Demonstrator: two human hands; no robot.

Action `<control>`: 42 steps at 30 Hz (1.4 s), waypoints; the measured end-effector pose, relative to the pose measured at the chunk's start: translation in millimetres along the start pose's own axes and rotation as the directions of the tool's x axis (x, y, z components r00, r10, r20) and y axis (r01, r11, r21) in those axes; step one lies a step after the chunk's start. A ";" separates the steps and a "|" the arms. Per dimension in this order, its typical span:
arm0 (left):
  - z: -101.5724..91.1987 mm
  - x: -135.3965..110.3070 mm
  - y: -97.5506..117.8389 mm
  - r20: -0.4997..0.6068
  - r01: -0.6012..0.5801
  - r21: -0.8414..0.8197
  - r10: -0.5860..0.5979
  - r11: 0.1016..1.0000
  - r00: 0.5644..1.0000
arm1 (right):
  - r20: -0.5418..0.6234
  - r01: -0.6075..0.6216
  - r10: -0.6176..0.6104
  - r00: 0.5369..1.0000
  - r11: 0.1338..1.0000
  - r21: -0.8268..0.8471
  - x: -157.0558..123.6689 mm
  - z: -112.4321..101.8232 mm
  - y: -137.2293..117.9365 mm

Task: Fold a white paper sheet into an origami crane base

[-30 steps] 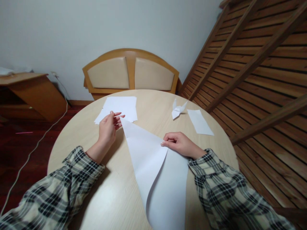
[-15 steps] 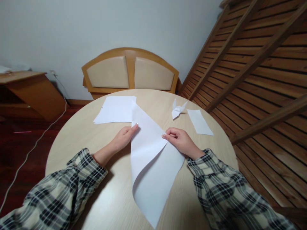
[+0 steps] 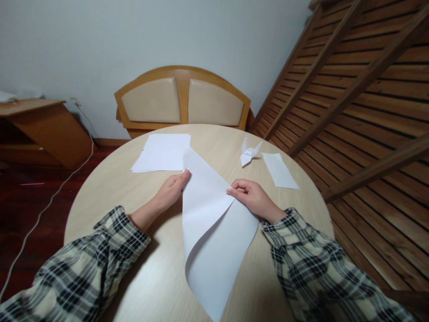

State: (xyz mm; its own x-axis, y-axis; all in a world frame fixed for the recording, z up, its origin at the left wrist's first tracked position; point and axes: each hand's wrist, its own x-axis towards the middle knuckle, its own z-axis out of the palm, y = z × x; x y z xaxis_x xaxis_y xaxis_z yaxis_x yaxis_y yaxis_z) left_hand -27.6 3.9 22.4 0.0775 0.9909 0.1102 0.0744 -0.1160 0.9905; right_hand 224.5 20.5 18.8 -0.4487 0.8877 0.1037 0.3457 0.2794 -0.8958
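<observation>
A large white sheet of paper (image 3: 208, 214) lies on the round pale wooden table (image 3: 134, 197), folded loosely over itself with a curved, uncreased bend near me. My left hand (image 3: 172, 188) presses the sheet's left edge with fingers stretched along it. My right hand (image 3: 248, 194) pinches the folded-over corner on the right side, fingers curled together. Both sleeves are plaid.
A stack of white sheets (image 3: 164, 153) lies at the table's far left. A folded paper crane (image 3: 250, 153) and a small paper strip (image 3: 279, 170) sit far right. A wooden chair (image 3: 182, 100) stands behind the table. Slatted wood panels (image 3: 362, 103) lean at right; a cable (image 3: 50, 201) runs across the floor.
My left hand came down from holding the sheet's raised tip to lying along its left edge. The sheet's upper corner moved away from me and settled flatter. My right hand stayed put.
</observation>
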 end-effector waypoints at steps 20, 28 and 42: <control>-2.6 0.8 1.3 -0.145 0.005 0.189 0.023 0.982 0.989 | 0.069 -0.006 0.005 0.998 1.000 0.012 0.3 -0.5 5.5; -2.6 2.5 -3.2 -0.175 -0.018 0.108 0.037 0.994 0.984 | 0.101 -0.015 0.012 0.995 0.999 0.030 -0.6 -0.2 6.9; -6.9 8.9 -9.0 -0.262 -0.130 0.049 0.138 0.990 0.955 | 0.153 -0.018 0.016 0.988 1.000 0.013 -0.5 0.4 5.3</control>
State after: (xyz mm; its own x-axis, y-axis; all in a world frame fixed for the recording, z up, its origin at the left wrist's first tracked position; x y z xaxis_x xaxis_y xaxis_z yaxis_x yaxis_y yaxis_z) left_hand -34.5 14.2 15.0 -0.1757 0.9485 0.2635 0.1126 -0.2466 0.9626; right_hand 226.1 21.5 13.8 -0.5640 0.8255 0.0217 0.3429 0.2580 -0.9032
